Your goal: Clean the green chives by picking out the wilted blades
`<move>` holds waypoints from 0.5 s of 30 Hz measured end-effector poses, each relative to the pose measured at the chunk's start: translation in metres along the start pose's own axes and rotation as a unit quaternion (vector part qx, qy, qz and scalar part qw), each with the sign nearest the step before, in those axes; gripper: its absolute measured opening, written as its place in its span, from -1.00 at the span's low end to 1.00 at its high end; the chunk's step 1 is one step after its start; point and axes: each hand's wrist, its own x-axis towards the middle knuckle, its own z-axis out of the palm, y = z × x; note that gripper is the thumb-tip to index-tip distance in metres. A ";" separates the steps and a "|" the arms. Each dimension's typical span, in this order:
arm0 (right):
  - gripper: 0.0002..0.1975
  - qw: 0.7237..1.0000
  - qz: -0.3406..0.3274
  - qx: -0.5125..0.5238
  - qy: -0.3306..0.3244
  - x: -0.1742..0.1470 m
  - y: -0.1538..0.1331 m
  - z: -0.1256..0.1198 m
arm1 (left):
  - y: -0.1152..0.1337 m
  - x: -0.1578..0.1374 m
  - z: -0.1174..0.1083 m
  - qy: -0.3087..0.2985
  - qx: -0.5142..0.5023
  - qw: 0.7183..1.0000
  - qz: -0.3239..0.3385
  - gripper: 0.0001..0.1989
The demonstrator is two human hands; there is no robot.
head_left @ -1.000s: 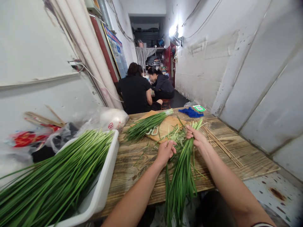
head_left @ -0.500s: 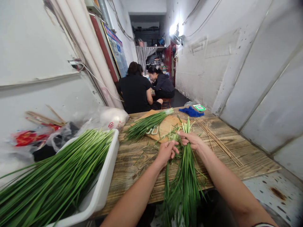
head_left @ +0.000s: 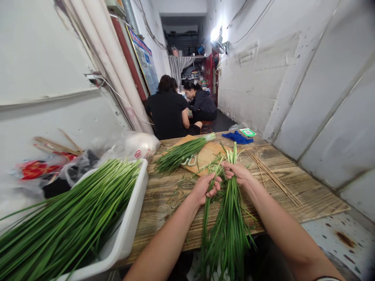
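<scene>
My right hand (head_left: 236, 173) is closed round the pale upper end of a bunch of garlic chives (head_left: 233, 210), whose green leaves hang down over the table's near edge. Close beside it on the left, my left hand (head_left: 207, 186) is closed on a few chive stalks (head_left: 206, 218) that hang separately from the bunch. Loose trimmings (head_left: 215, 166) lie behind both hands. Past them, a tied bundle of chives (head_left: 186, 151) rests on a round wooden board (head_left: 209, 154), with the pale handles of scissors (head_left: 190, 160) next to it.
A white tub (head_left: 129, 230) heaped with chives stands at the left, beside plastic bags (head_left: 140, 145). Thin sticks (head_left: 272, 177) and a blue cloth (head_left: 237, 137) lie on the right of the wooden table (head_left: 164, 195). Two people (head_left: 166, 107) sit beyond it.
My left hand has closed on a few stalks, which now stand apart from the bunch on its left side. My right hand keeps its hold on the bunch.
</scene>
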 end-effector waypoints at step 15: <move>-0.63 0.999 0.024 -0.022 0.003 -0.001 0.001 0.001 | -0.015 0.005 -0.001 0.026 0.101 0.988 0.114 -0.56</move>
